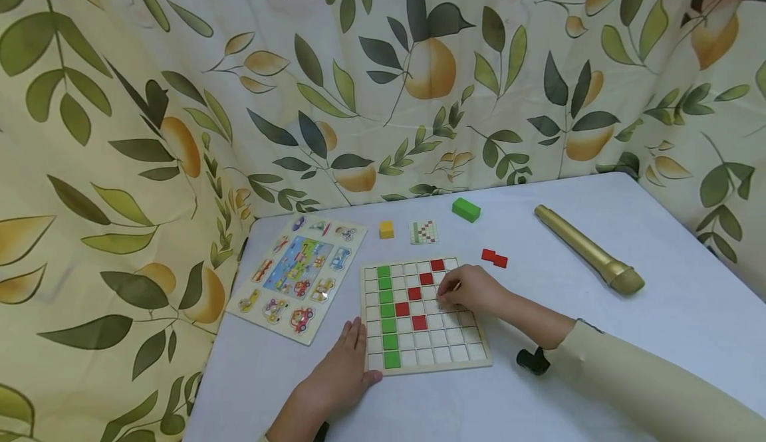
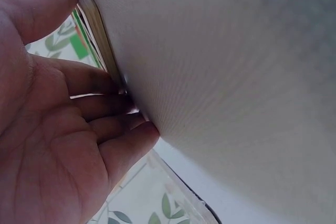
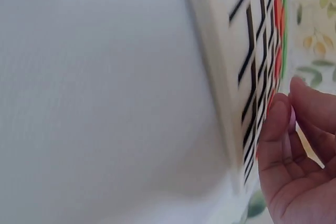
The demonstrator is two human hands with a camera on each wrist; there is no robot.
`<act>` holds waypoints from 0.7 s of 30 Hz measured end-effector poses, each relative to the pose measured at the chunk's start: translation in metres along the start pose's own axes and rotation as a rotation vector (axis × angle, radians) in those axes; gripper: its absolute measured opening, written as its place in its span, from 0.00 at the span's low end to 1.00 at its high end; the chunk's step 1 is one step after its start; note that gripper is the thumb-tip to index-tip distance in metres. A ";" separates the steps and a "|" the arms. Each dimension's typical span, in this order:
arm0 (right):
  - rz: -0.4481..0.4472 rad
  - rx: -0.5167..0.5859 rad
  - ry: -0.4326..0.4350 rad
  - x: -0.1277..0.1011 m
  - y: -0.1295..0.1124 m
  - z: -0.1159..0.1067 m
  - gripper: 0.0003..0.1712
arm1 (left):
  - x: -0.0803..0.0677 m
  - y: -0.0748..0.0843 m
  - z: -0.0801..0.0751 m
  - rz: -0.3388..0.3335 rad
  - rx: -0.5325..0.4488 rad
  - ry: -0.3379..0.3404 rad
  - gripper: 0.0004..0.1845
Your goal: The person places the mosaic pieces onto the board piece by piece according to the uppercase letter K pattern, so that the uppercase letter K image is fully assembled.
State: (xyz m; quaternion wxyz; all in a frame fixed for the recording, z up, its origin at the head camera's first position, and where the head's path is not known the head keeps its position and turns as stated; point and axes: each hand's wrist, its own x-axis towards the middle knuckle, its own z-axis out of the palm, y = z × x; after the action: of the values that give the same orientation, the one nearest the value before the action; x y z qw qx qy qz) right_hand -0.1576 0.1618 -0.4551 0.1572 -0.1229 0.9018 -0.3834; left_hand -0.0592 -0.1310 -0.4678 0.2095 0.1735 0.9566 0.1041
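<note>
A square wooden grid board [image 1: 486, 357] of white cells lies on the table, with a column of green tiles [image 1: 387, 310] near its left side and several red tiles [image 1: 402, 309] stepping diagonally. My left hand [image 1: 342, 370] rests against the board's lower left corner, fingers extended along the left edge, thumb by the front edge; the left wrist view shows this hand [image 2: 63, 140] from the palm side. Over the board's right half is my right hand [image 1: 473, 289]. In the right wrist view, this hand's [image 3: 296, 145] thumb and forefinger come together low over the cells; whether a tile is between them is hidden.
Behind the board lie a yellow block [image 1: 386, 230], a small pattern card [image 1: 424, 232] and a green block [image 1: 466, 210]. Two loose red tiles [image 1: 495, 258] are right of it. A picture puzzle board [image 1: 353, 229] lies left, a gold microphone [image 1: 589, 249] right. Patterned curtains [image 1: 383, 96] enclose the table.
</note>
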 end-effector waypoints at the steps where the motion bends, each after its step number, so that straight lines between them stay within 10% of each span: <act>1: 0.010 -0.001 0.009 0.000 0.003 -0.005 0.02 | 0.000 0.000 0.000 0.001 0.002 0.002 0.49; 21: 0.103 -0.027 0.202 -0.005 0.074 -0.075 0.10 | -0.002 0.001 -0.002 0.006 -0.014 0.000 0.48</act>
State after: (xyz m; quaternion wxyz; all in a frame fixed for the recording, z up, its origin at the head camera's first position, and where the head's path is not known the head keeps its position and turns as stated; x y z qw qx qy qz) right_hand -0.1887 0.2631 -0.4589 0.0832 -0.0393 0.9232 -0.3731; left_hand -0.0583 -0.1307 -0.4653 0.2104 0.1750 0.9553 0.1115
